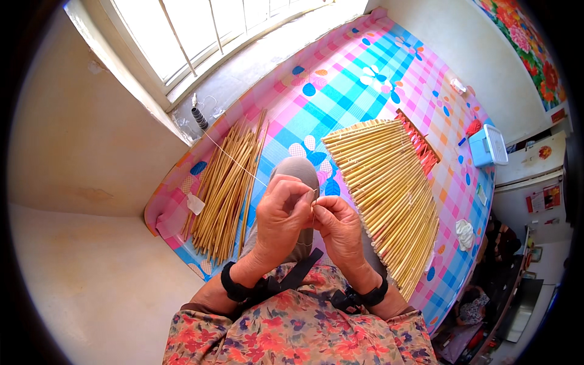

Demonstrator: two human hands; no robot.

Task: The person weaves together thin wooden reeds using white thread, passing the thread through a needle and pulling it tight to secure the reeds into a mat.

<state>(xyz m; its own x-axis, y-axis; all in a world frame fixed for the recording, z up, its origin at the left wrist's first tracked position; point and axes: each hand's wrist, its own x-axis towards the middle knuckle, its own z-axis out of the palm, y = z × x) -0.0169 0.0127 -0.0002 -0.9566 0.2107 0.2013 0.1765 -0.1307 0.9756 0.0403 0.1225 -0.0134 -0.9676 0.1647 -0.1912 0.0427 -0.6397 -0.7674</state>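
My left hand (pixel 281 216) and my right hand (pixel 337 226) meet in front of me, above my raised knee (pixel 298 169). Both pinch something very small between thumb and fingers, seemingly a needle, too fine to make out. A thin white thread (pixel 234 160) runs from my hands up and left to a dark spool (pixel 199 117) on the window sill. A mat of bound straw stalks (pixel 389 188) lies to my right on the checked bedsheet (pixel 359 85). A loose bundle of straw stalks (pixel 226 185) lies to my left.
A light-blue plastic box (pixel 488 146) sits at the bed's right edge, with a red tuft (pixel 473 127) beside it. A white cloth (pixel 465 233) lies near the mat's lower end. The window (pixel 201 30) is behind the bed; furniture stands at lower right.
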